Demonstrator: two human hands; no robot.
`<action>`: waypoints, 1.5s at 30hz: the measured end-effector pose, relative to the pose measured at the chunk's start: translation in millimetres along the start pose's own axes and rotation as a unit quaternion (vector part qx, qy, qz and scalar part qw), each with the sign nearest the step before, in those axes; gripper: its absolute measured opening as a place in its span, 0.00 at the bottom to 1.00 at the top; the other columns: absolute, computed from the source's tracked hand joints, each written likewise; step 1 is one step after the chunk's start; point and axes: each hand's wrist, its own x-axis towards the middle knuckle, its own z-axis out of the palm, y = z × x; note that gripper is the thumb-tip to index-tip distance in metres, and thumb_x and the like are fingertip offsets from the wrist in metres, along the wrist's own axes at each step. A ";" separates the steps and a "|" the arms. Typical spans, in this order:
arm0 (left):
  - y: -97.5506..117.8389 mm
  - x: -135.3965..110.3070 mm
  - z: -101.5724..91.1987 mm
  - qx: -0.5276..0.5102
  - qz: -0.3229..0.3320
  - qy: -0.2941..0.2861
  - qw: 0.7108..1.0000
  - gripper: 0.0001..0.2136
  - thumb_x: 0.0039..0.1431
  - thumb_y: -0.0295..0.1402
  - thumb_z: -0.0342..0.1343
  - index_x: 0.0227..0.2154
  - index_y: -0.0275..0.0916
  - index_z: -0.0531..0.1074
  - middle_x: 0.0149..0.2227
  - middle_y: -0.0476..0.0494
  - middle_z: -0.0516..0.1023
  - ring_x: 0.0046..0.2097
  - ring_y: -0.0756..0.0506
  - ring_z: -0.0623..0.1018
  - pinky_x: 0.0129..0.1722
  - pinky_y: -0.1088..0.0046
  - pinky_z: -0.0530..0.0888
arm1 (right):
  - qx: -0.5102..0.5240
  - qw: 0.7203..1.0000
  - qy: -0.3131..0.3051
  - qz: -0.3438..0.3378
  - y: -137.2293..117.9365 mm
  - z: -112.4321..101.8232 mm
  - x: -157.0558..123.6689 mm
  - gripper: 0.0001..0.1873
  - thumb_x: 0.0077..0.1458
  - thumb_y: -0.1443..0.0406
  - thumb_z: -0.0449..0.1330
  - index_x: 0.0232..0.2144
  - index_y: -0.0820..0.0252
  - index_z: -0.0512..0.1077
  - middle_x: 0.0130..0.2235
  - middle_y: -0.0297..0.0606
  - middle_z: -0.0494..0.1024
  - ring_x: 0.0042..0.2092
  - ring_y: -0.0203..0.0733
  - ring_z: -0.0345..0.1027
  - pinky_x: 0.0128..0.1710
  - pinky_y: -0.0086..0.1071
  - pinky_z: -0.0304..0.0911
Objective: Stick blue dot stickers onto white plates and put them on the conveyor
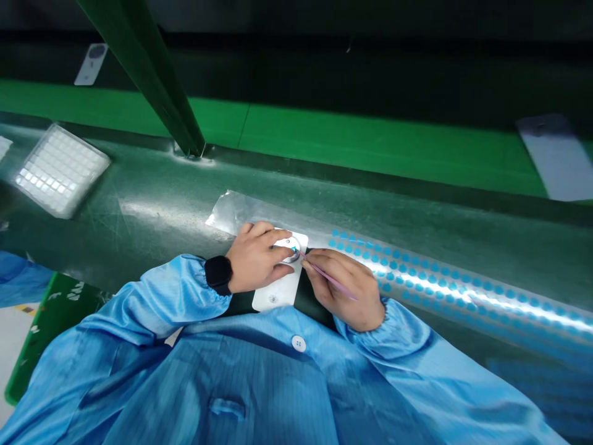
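Observation:
A white rounded plate with a round ring near its far end lies on the bench in front of my body. My left hand rests on the plate from the left, fingers stretched and apart around the ring. A small blue piece shows inside the ring, by my left fingertips. On the right, my right hand is closed on pink tweezers, whose tip reaches the blue piece. Whether the tip grips it, I cannot tell. A clear sheet with rows of blue dots runs to the right, partly behind my right hand.
A clear tray of small white squares sits at the left. A green post rises from the bench. White plates lie beyond on the green strip, at far left and right. A blue sleeve shows at the left edge.

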 end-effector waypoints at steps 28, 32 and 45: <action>-1.7 -0.2 1.0 -0.012 -0.002 0.014 1.000 0.14 0.60 0.46 0.57 0.35 0.42 0.78 0.50 0.45 0.77 0.48 0.41 0.69 0.43 0.62 0.64 | -0.008 0.999 -0.005 -0.041 -3.4 7.7 -4.0 0.08 0.58 0.72 0.57 0.39 0.58 0.74 0.35 0.44 0.81 0.37 0.44 0.77 0.39 0.36 0.74; -1.5 -0.2 0.2 -0.021 -0.013 -0.005 1.000 0.13 0.59 0.46 0.57 0.36 0.42 0.78 0.51 0.44 0.77 0.49 0.40 0.69 0.44 0.61 0.63 | 0.035 0.999 -0.017 -0.015 -3.1 4.8 -4.0 0.08 0.59 0.71 0.56 0.37 0.56 0.74 0.35 0.42 0.82 0.37 0.44 0.77 0.39 0.36 0.74; -0.9 0.6 0.1 -0.031 -0.010 0.015 0.999 0.14 0.53 0.45 0.64 0.35 0.40 0.76 0.51 0.47 0.77 0.49 0.40 0.69 0.44 0.62 0.64 | 0.100 0.985 0.007 0.138 0.7 -8.7 1.1 0.04 0.57 0.69 0.59 0.33 0.54 0.71 0.31 0.37 0.79 0.33 0.43 0.75 0.32 0.34 0.70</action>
